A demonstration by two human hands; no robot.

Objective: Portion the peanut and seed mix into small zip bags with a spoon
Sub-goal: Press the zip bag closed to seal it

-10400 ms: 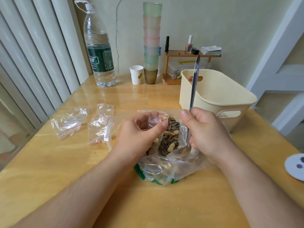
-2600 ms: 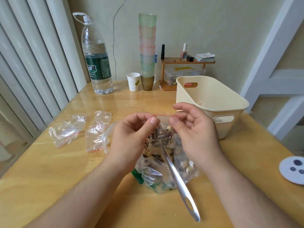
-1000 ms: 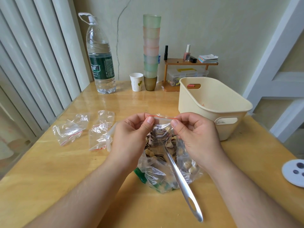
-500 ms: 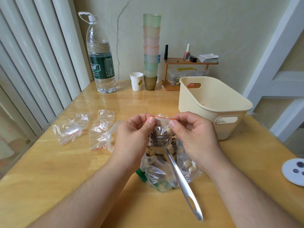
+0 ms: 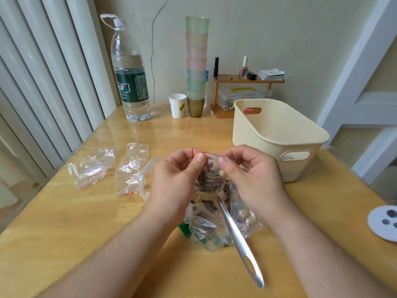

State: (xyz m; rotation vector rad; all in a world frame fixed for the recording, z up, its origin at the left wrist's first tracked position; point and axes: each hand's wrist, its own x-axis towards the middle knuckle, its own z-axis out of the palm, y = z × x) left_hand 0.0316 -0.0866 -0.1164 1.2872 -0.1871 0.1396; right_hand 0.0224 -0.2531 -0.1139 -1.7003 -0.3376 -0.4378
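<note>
1. Left hand (image 5: pixel 178 179): thumb and forefinger pinch the red-striped top edge of a small zip bag (image 5: pixel 211 168); remaining fingers curled.
2. Right hand (image 5: pixel 253 179): pinches the same top edge just beside the left thumb; both hands hold the bag above the large bag.
3. Small zip bag: contains striped seeds and pale peanuts; whether its seal is fully closed cannot be determined.
4. Large bag of mix (image 5: pixel 217 224): lies open on the wooden table (image 5: pixel 86 233) directly below the hands; green printing at its bottom edge, not legible.
5. Spoon (image 5: pixel 238 239): bowl end inside the large bag; handle, with a slotted end, projects toward the viewer; neither hand touches it.
6. Empty zip bags (image 5: pixel 107 166): two, crumpled, red seal lines, on the table left of the hands.
7. Cream basket (image 5: pixel 277 136): right rear of the hands.
8. Water bottle (image 5: pixel 130 74): green label with white characters, too small to read; paper cup (image 5: pixel 177 105) with a green leaf mark beside a stack of tinted cups (image 5: pixel 196 61).
</note>
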